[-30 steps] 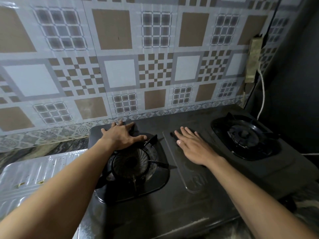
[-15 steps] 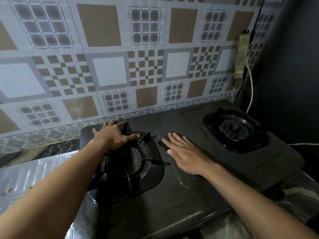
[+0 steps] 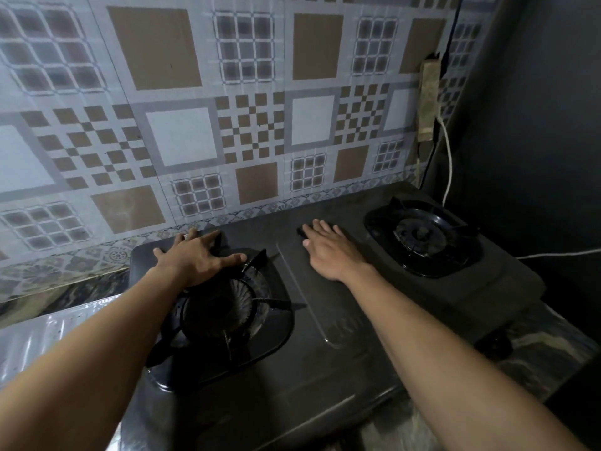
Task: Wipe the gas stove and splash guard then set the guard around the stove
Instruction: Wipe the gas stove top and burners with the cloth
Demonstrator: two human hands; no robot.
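Note:
A dark two-burner gas stove [image 3: 325, 369] stands against the tiled wall. My left hand [image 3: 195, 258] lies spread on its back left corner, fingers over the rear of the left burner [image 3: 224, 307] and its pan support. My right hand [image 3: 328, 252] rests flat, palm down, on the stove's middle panel, between the left burner and the right burner [image 3: 422, 236]. A dark patch shows at its fingertips; I cannot tell whether it is a cloth. The silver foil splash guard [image 3: 48, 336] lies flat on the counter to the left of the stove, partly hidden by my left forearm.
A power strip [image 3: 429, 99] hangs on the wall at the right corner, and a white cable [image 3: 450, 164] runs down behind the right burner. A dark wall closes off the right side. The marbled counter [image 3: 553, 346] shows at the stove's right front, beside a black knob [image 3: 494, 343].
My right hand has slid a little toward the back wall across the middle panel. My left hand has stayed on the stove's back left corner. The view has shifted slightly.

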